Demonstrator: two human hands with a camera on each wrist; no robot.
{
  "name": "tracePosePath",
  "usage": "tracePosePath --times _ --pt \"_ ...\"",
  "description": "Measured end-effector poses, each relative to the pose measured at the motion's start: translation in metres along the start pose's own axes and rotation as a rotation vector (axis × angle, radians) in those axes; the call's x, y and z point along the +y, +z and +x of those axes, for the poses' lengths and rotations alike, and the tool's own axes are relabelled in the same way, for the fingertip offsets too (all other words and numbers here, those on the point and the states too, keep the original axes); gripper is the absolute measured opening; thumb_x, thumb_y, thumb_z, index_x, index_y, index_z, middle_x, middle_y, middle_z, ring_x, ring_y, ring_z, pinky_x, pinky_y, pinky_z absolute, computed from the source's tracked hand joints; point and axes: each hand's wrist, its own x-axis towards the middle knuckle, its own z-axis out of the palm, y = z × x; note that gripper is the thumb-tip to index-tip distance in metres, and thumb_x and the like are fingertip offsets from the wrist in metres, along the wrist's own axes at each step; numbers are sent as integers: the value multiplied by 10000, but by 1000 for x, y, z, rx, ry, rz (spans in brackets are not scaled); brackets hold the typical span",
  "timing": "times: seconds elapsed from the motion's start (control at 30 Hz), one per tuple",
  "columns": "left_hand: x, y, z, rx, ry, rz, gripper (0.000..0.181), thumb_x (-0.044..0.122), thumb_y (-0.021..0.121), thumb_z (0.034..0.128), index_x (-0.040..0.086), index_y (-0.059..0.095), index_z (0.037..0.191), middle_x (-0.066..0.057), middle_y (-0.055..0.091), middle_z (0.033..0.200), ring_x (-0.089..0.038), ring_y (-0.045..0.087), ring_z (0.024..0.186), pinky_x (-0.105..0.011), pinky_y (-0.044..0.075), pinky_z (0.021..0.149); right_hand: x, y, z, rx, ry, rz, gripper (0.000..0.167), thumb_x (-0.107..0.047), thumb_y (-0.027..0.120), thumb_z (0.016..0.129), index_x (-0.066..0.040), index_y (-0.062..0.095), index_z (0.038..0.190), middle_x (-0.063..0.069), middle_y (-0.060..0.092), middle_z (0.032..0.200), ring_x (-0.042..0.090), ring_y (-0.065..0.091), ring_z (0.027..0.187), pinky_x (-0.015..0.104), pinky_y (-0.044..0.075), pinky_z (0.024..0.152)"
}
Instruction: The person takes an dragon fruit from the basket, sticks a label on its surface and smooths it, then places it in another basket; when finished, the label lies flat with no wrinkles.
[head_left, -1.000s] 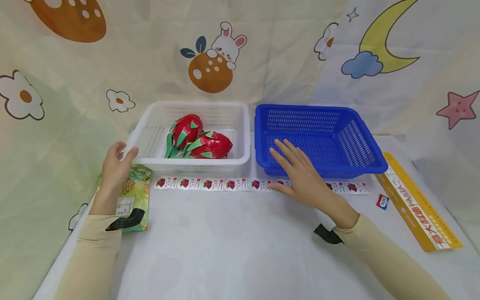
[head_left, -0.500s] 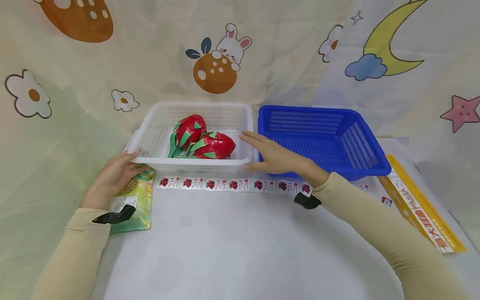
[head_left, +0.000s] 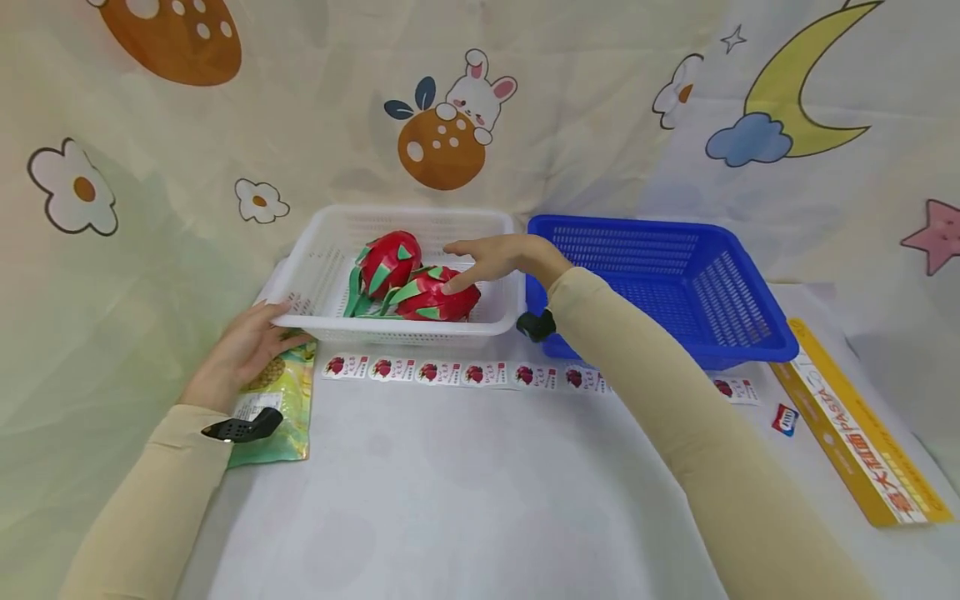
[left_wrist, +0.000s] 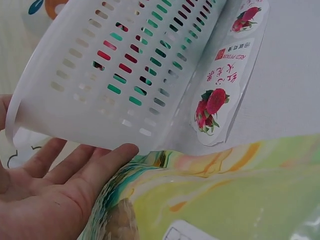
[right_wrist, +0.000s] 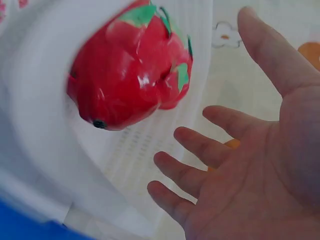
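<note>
Two red dragon fruits with green leaves, one at the back (head_left: pixel 392 260) and one at the front (head_left: pixel 442 302), lie side by side in the white basket (head_left: pixel 405 327). My left hand (head_left: pixel 243 350) touches the basket's near left corner; in the left wrist view the hand (left_wrist: pixel 65 190) has its fingers mostly extended by the wall (left_wrist: pixel 100 100). Over the basket's right part hovers my right hand (head_left: pixel 498 254), thumb near the front fruit. The right wrist view shows that hand (right_wrist: pixel 240 175) with spread fingers, holding nothing, beside a red fruit (right_wrist: pixel 130 75).
A blue basket (head_left: pixel 667 354) stands to the right of the white one. Dragon-fruit stickers (head_left: pixel 480 373) line the table before both. Under my left hand lies a green-yellow bag (head_left: pixel 288 408). At right are a small red-and-blue packet (head_left: pixel 785 419) and a long yellow pack (head_left: pixel 855 425).
My right hand has moved left from the blue basket to above the fruit in the white one. The left hand has shifted slightly at the corner. The head view has turned a little left.
</note>
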Motion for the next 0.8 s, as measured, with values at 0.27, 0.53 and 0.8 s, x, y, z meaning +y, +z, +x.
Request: tracePosePath --times 0.27,0.53,0.8 --pt "-1 1 0 -5 -17 -17 555 171 329 1063 275 115 1564 -41 161 1602 -87 471 1276 -376 521 947 -8 -4 39 -82 131 112 969 -559 681 798 -279 153 1562 44 183 1621 293 229 1466 528 300 1150" --pt "-4 2 2 7 -20 15 547 195 321 1066 294 113 1563 -54 111 1619 -262 135 1482 -358 511 955 -12 8 64 -114 250 324 1005 -488 759 767 -329 153 1553 41 221 1576 252 289 1407 483 448 1048" --pt "-3 2 3 17 -32 23 545 198 308 1068 310 104 1561 -64 65 1629 -319 20 1504 -366 506 964 -11 9 72 -102 277 368 956 -434 807 735 -326 257 1510 50 333 1476 243 340 1340 464 466 1026"
